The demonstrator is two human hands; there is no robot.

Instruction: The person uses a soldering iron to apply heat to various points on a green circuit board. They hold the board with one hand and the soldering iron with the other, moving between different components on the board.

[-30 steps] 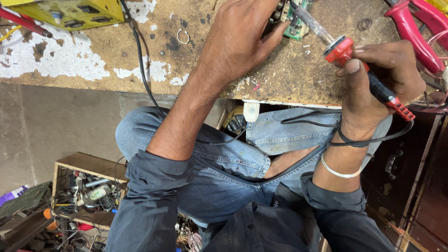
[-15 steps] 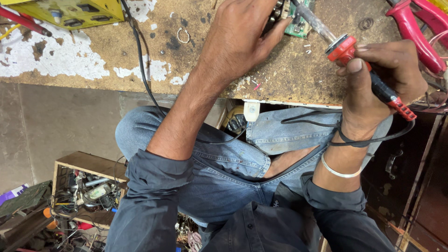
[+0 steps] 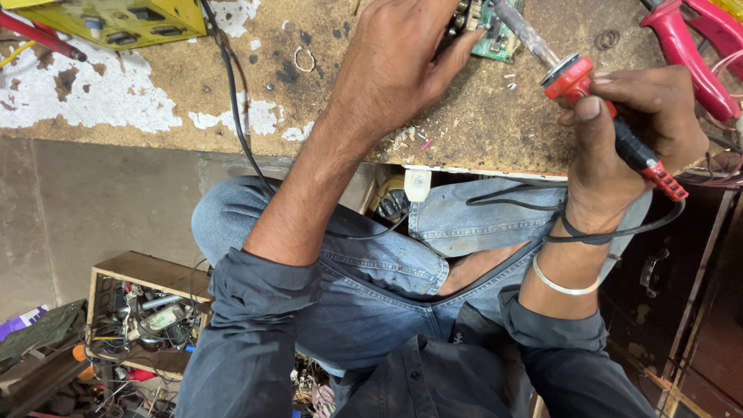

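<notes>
My left hand (image 3: pixel 402 66) rests on the worn workbench (image 3: pixel 480 131) and presses on a green circuit board (image 3: pixel 499 35) at the top edge of the view. My right hand (image 3: pixel 635 131) grips a soldering iron (image 3: pixel 600 108) with a red collar and black handle. Its metal shaft points up and left to the board; the tip is cut off by the frame edge. The iron's black cord (image 3: pixel 596 232) loops around my right wrist, just above a silver bangle (image 3: pixel 561 285).
Red-handled pliers (image 3: pixel 685 46) lie at the bench's far right. A yellow device (image 3: pixel 124 19) sits at the top left, with a black cable (image 3: pixel 236 116) running down off the bench edge. A wooden box of parts (image 3: pixel 143 321) stands on the floor at lower left.
My right hand and the soldering iron have shifted very slightly; the left hand stays on the circuit board. Nothing else has visibly moved.
</notes>
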